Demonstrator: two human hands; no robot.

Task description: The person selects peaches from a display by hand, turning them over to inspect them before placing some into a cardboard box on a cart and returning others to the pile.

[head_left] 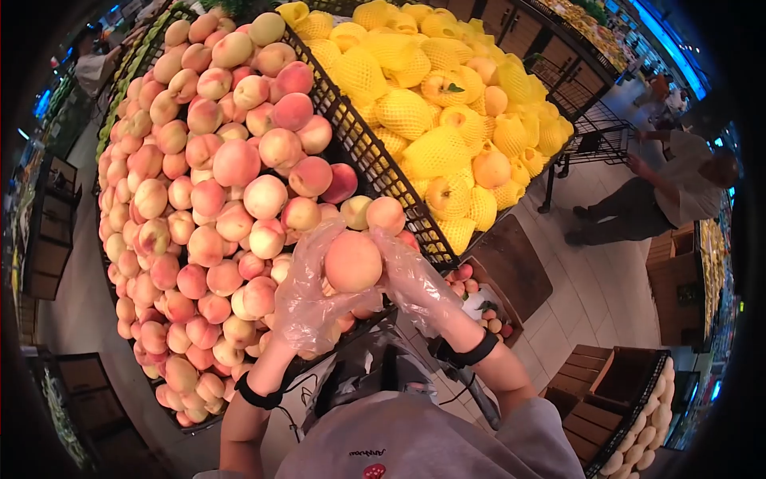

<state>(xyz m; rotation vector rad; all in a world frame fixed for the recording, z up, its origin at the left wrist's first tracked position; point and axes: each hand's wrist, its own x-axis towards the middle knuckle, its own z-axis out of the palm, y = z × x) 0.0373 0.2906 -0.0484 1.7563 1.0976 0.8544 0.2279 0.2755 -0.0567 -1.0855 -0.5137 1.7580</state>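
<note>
A round, pale pink-orange peach (353, 262) is held up in front of me, over the near right edge of the peach pile (207, 199). My left hand (309, 291), in a thin clear plastic glove, cups it from the left and below, with the thumb along its underside. From the other side my right hand (412, 281), gloved the same way, closes on it with curled fingers partly hidden behind the fruit. Just beyond the fingertips rest a yellowish peach (355, 211) and an orange-pink peach (386, 215).
A black plastic lattice divider (375, 140) separates the peaches from yellow net-wrapped fruit (435, 148). Below it at right, a box (487, 307) holds more fruit. A person (670, 184) stands with a shopping cart (594, 140) at right. Wooden crates (594, 391) stand lower right.
</note>
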